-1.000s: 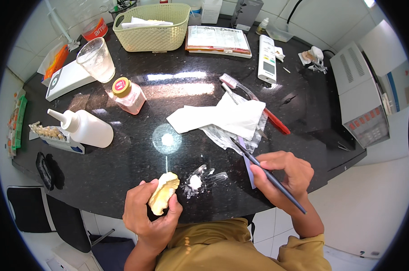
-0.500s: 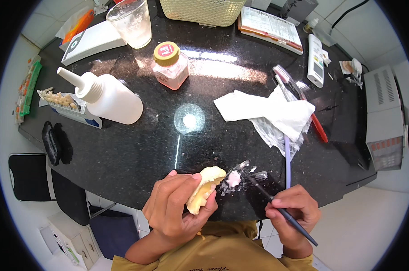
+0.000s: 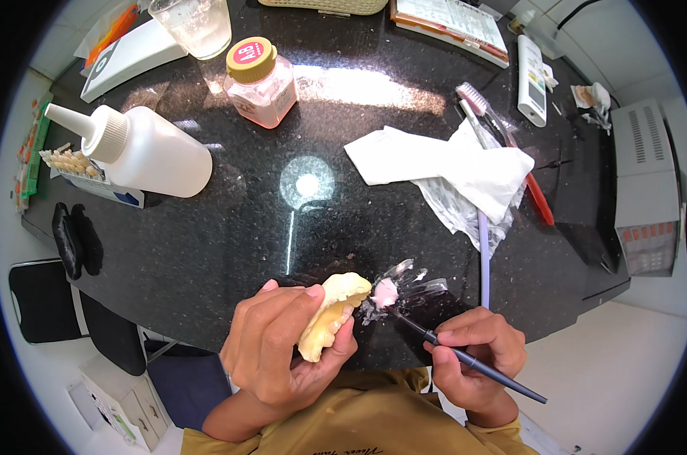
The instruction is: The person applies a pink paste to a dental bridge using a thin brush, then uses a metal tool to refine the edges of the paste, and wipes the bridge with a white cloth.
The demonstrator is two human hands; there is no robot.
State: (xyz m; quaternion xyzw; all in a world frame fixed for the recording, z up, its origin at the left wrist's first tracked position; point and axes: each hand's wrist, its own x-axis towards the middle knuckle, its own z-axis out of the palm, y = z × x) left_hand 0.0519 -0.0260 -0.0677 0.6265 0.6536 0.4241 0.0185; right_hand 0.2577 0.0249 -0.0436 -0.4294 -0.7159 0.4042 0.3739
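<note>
My left hand (image 3: 271, 345) is closed around a pale yellow dental cast (image 3: 334, 309), tilted on edge near the front of the table. A row of teeth shapes runs along it. Between thumb and fingers, my right hand (image 3: 480, 353) grips a slim dark brush (image 3: 503, 377). The brush's thin tip touches the edge of a small pink blob of paste (image 3: 384, 293), just right of the cast. Clear, glossy smears (image 3: 432, 287) surround the paste on the dark tabletop (image 3: 237, 250).
At left stand a white squeeze bottle (image 3: 165, 155) and a pink jar (image 3: 268, 95) with a gold lid. White tissue (image 3: 434, 163) and a purple stick (image 3: 484, 258) lie to the right, beside a red-handled toothbrush (image 3: 539, 199). A glass (image 3: 196, 30) stands behind.
My right hand has brought the brush leftward, so its tip now meets the pink paste. My left hand, with the cast, sits slightly farther left. The whole view has shifted a little.
</note>
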